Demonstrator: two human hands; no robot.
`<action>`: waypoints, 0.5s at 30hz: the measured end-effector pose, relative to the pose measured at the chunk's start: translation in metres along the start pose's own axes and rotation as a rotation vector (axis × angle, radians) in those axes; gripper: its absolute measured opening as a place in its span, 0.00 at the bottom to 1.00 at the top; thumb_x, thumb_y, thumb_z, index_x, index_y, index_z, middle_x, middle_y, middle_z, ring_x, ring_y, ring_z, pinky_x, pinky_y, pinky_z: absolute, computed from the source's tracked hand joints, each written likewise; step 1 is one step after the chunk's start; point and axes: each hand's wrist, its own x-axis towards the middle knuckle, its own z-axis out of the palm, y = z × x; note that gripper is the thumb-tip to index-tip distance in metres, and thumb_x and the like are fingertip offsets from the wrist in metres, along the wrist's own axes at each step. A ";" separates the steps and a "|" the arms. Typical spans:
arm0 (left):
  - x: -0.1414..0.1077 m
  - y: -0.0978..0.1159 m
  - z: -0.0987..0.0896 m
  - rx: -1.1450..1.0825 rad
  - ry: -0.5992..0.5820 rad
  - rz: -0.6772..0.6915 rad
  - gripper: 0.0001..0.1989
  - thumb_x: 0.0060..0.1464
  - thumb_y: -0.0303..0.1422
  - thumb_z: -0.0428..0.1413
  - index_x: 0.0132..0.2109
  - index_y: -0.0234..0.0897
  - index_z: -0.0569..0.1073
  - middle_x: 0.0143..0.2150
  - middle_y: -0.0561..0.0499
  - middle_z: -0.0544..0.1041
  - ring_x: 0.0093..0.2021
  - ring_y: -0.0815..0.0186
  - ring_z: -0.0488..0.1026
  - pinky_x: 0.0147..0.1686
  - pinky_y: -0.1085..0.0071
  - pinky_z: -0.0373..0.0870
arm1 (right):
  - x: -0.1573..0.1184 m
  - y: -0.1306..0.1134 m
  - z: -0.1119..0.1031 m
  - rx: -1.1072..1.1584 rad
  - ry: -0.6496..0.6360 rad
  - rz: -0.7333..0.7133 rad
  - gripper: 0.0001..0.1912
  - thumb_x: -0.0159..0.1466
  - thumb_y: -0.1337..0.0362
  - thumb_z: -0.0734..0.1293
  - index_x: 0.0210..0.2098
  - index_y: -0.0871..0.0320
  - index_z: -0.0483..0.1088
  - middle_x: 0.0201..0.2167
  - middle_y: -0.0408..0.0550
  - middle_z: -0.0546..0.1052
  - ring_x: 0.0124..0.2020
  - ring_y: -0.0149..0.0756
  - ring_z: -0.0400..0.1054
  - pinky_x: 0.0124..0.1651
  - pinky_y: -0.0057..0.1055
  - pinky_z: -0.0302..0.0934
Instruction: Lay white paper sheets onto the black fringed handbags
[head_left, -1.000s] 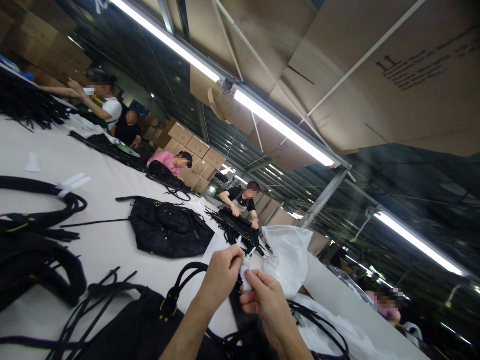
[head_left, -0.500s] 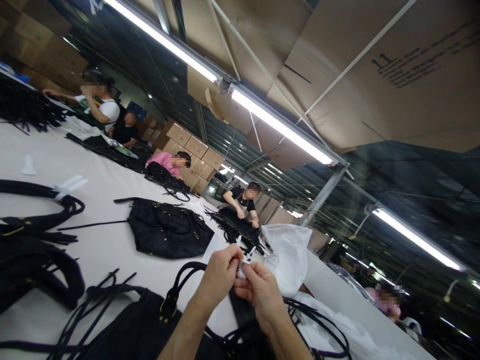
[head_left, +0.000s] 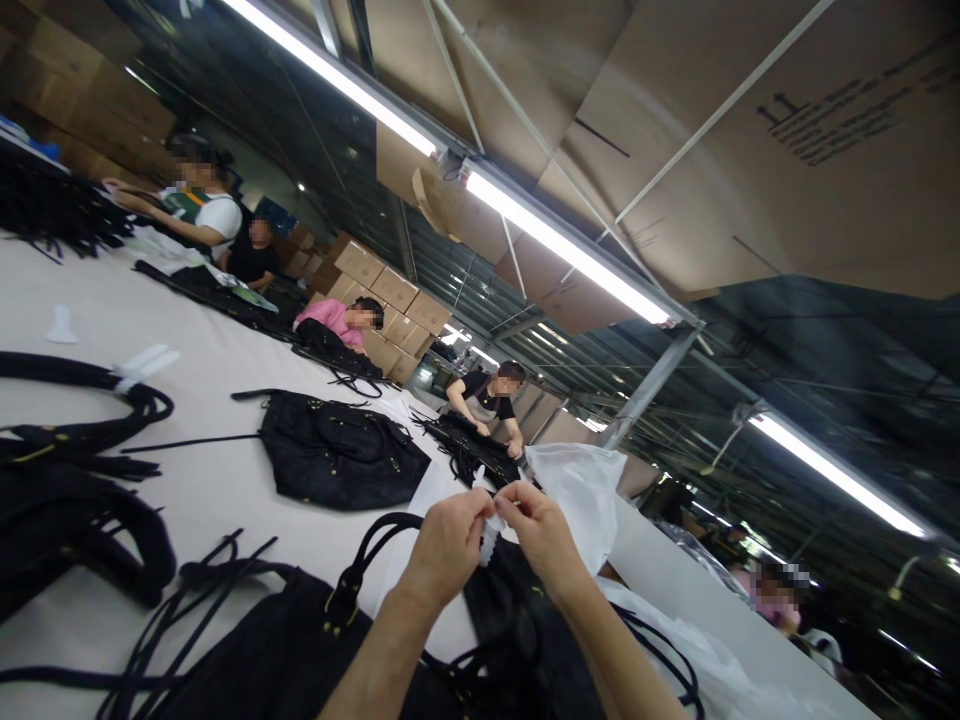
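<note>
Over the near end of the table, both hands meet at a small crinkled white strip (head_left: 490, 542), thin like paper or soft foam. My left hand (head_left: 444, 548) is closed, pinching the strip between thumb and fingers. From the other side, my right hand (head_left: 546, 532) pinches its upper part, with fingertips close to the left thumb. Below the hands lies a black bag (head_left: 274, 655) with corded handles (head_left: 358, 570) and brass-coloured fittings. Similar white strips (head_left: 148, 366) are wrapped on a black handle at the left, and a loose white piece (head_left: 61, 325) lies behind it.
Another black bag (head_left: 337, 452) lies mid-table. White plastic bags (head_left: 581, 500) rest at the right, along the table edge. A co-worker (head_left: 487, 400) handles black bags at the far end; others sit along the left side. Cardboard boxes (head_left: 375, 285) are stacked behind.
My right hand has risen and turned, its pinch now at the top of the white strip. More of the strip hangs visible below the fingers. My left hand has barely shifted.
</note>
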 end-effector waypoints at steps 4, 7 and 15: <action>-0.001 -0.010 0.010 0.040 -0.025 0.039 0.13 0.52 0.20 0.44 0.32 0.39 0.69 0.30 0.52 0.73 0.32 0.65 0.69 0.35 0.72 0.62 | 0.014 0.004 -0.003 -0.030 0.103 0.020 0.14 0.53 0.53 0.67 0.20 0.56 0.69 0.16 0.40 0.69 0.21 0.32 0.60 0.29 0.31 0.54; -0.002 -0.014 0.016 0.066 -0.031 0.057 0.14 0.52 0.20 0.44 0.33 0.39 0.71 0.30 0.51 0.73 0.34 0.64 0.69 0.37 0.71 0.64 | 0.021 0.007 0.000 0.123 0.193 0.117 0.18 0.50 0.47 0.69 0.23 0.56 0.68 0.17 0.41 0.71 0.19 0.32 0.62 0.26 0.30 0.58; 0.002 -0.029 -0.018 0.049 0.084 0.013 0.17 0.55 0.21 0.44 0.39 0.38 0.75 0.48 0.45 0.74 0.53 0.59 0.66 0.57 0.60 0.60 | 0.011 0.023 0.010 0.029 0.386 -0.143 0.12 0.58 0.52 0.67 0.30 0.55 0.67 0.43 0.53 0.74 0.52 0.47 0.65 0.54 0.44 0.61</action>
